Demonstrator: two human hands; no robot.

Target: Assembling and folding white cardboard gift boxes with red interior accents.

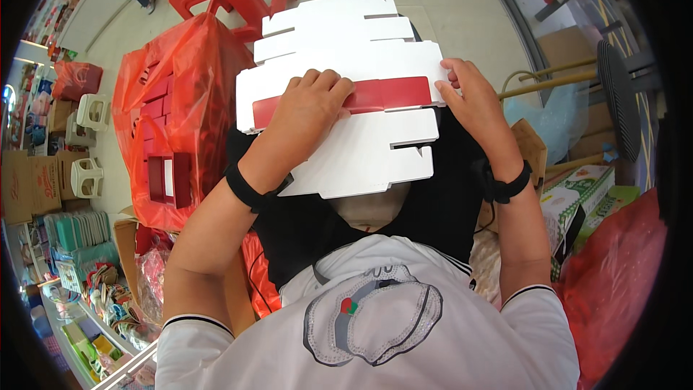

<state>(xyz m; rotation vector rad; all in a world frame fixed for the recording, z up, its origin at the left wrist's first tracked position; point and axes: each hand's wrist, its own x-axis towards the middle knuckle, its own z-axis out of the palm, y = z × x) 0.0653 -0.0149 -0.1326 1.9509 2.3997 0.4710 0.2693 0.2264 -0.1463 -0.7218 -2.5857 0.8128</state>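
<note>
Shop floor | both hands' fingers grip flat white-red card blank | long axis left-right

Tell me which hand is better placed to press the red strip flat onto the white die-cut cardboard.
Left. The left hand already lies on the red strip; the right hand grips the white cardboard at its edge.

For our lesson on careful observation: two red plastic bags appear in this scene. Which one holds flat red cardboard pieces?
The red bag on the person's left, beside the left hand: red pieces show through it. The right-hand bag shows no contents.
</note>
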